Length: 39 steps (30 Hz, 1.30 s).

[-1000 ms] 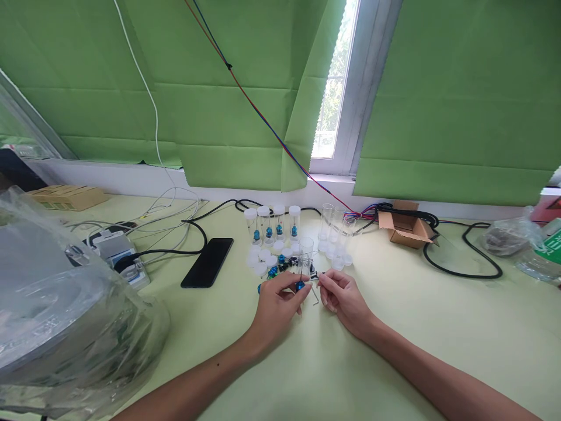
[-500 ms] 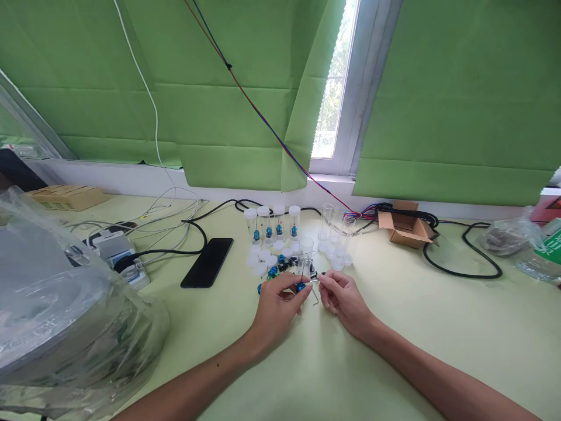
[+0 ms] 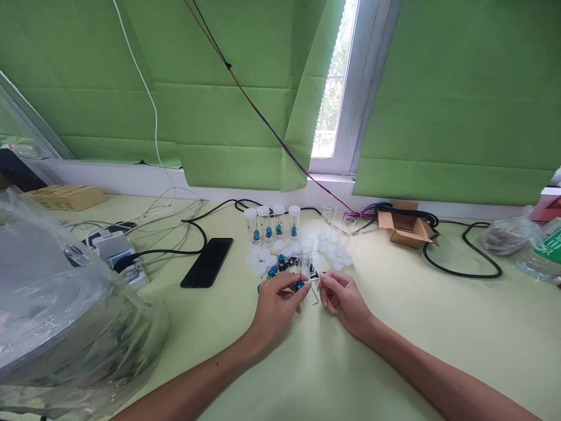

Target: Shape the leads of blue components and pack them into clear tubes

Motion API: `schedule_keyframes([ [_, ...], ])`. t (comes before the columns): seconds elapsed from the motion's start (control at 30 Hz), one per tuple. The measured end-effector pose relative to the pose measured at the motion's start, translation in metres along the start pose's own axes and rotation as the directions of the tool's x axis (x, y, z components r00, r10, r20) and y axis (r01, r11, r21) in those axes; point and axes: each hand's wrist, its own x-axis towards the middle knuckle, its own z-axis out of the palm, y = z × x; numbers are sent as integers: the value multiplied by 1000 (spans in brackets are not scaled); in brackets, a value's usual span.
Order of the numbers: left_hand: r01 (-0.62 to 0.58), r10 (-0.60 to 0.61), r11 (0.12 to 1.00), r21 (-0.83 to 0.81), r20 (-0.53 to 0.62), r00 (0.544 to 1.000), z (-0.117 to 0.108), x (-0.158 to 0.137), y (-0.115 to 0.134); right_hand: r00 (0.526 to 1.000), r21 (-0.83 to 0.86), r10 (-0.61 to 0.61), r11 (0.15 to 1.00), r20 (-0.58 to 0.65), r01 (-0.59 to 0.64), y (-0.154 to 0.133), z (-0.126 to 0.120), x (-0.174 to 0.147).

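Facing each other over the table (image 3: 394, 368), the left hand (image 3: 277, 297) and right hand (image 3: 344, 295) are sitting close together. Left fingers are pinching a blue part (image 3: 299, 285), its thin rod (image 3: 300, 269) standing upright; right fingers, just right of it, are pinching a slender piece (image 3: 315, 279), lying sideways, too small to identify.

black phone (image 3: 207, 263) lying flat | cardboard box (image 3: 408, 237) open | green blinds (image 3: 460, 99) hanging
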Motion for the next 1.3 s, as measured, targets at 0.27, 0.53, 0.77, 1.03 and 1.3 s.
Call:
schedule_keyframes([
  [0.27, 83, -84, 996, -34, -38, 996, 0, 2, 7, 999, 83, -25, 996, 20, 23, 0, -1, -2],
  [0.53, 142, -144, 989, -46, -43, 989, -1, 3, 12, 997, 75, -54, 996, 50, 50, 0, -2, -1],
  [0.77, 156, -158, 987, -44, -34, 987, -2, 3, 11, 997, 62, -60, 996, 38, 58, 0, -1, 0],
  [1.03, 160, -162, 985, -57, -28, 986, -1, 3, 12, 999, 85, -48, 995, 22, 46, 2, -2, 1],
  [1.3, 120, -122, 991, -66, -31, 992, 0, 2, 7, 999, 75, -48, 996, 8, 47, 1, -1, 1],
])
